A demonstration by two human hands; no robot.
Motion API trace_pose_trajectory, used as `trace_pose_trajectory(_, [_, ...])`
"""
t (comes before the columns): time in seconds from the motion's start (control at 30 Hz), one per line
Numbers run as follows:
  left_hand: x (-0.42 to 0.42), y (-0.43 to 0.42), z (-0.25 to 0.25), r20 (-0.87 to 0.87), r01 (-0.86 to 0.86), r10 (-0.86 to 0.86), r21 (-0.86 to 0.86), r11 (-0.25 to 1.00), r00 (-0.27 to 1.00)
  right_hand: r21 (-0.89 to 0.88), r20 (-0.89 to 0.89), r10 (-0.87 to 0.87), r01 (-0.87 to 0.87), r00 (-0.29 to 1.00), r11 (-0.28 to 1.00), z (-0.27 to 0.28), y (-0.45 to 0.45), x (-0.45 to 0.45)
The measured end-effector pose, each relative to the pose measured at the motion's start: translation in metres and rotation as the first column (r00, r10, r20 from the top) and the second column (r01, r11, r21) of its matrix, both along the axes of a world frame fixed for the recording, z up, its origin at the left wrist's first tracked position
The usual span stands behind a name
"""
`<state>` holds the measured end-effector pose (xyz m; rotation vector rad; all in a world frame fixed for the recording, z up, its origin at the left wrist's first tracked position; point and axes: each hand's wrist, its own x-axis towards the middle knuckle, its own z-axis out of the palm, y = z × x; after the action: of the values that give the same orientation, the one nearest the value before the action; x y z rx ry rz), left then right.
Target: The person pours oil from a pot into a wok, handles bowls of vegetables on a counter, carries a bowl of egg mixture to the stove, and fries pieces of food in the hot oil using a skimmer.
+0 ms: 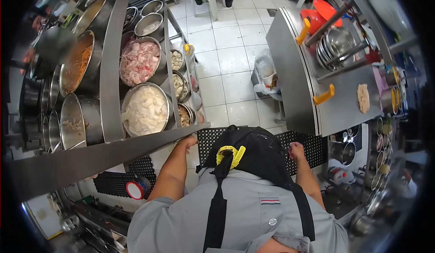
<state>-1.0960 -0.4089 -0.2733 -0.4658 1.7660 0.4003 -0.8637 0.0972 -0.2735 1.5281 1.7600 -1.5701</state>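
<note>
My left hand point(188, 142) is by the end of the metal shelf rail, its fingers curled in and its palm hidden. Left of it, a steel bowl of pale, wet pieces point(146, 109) sits on the rack, with a pot of pink raw meat point(140, 61) behind. On the other side of my black apron point(251, 155), my right hand point(296, 150) hangs low over a black mat, fingers closed; a small reddish patch shows at them, too small to identify.
A steel counter point(340, 94) with yellow handles and a piece of dough point(363, 98) stands right. A lined bin point(266, 74) is on the tiled floor point(232, 60). Seated people, partly visible, are on white stools point(207, 0) ahead. A rack rail point(104, 155) crosses at left.
</note>
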Motion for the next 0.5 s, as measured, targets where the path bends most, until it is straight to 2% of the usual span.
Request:
trace_pose_trajectory(0.07, [0.002,-0.008,-0.003,0.018,-0.023,0.023,-0.01,1.0,1.0,-0.02,-0.042,0.081,-0.082,0.996,0.996,-0.001,0.002,-0.032])
trace_pose_trajectory(0.2, [0.019,-0.031,-0.046,0.052,-0.15,0.152,-0.031,0.988,0.987,-0.134,-0.103,0.083,-0.096,0.991,0.986,0.022,-0.004,-0.121])
trace_pose_trajectory(0.27, [0.031,-0.038,-0.059,0.063,-0.179,0.179,0.006,0.984,0.982,-0.138,-0.142,0.189,-0.208,0.972,0.968,0.033,-0.012,-0.174])
trace_pose_trajectory(0.4, [0.051,-0.033,-0.056,0.06,-0.282,0.284,-0.043,0.959,0.957,-0.156,-0.211,0.361,-0.396,0.908,0.905,0.021,-0.033,-0.279])
trace_pose_trajectory(0.43, [0.06,-0.039,-0.064,0.082,-0.211,0.207,0.047,0.976,0.975,-0.162,-0.231,0.409,-0.449,0.883,0.879,0.017,-0.04,-0.304])
trace_pose_trajectory(0.47, [0.064,-0.039,-0.064,0.071,-0.218,0.214,0.066,0.974,0.974,-0.165,-0.254,0.457,-0.504,0.852,0.848,0.014,-0.047,-0.33])
trace_pose_trajectory(0.5, [0.066,-0.037,-0.064,0.059,-0.229,0.224,0.078,0.97,0.973,-0.088,-0.276,0.578,-0.619,0.768,0.78,0.01,-0.053,-0.357])
